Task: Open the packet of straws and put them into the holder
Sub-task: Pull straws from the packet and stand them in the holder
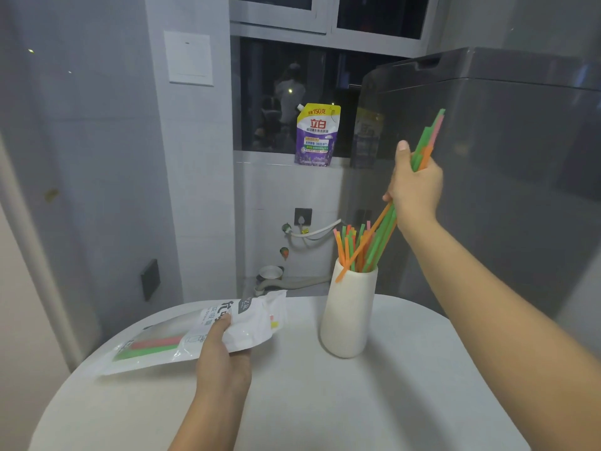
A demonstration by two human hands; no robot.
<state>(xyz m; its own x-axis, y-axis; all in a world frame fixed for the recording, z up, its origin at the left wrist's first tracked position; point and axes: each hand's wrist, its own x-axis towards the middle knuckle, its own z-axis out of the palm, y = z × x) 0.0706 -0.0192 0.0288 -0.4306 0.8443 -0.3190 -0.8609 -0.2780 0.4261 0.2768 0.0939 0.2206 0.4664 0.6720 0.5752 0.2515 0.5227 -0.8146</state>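
A tall cream holder (347, 315) stands on the white round table (357, 402), with several orange, green and pink straws (349, 247) upright in it. My right hand (414, 187) is above and to the right of the holder, shut on a tilted bundle of green, orange and pink straws (426, 141). The bundle's lower ends reach the holder's mouth, and one orange straw pokes outside the rim. My left hand (222, 362) grips the white straw packet (195, 333), held low over the table at the left. Red and green straws show inside its clear end.
A grey washing machine (507, 157) rises close behind my right hand. A purple detergent pouch (316, 135) stands on the window sill. Behind the table are tiled wall, a socket, hoses and a floor drain (270, 275).
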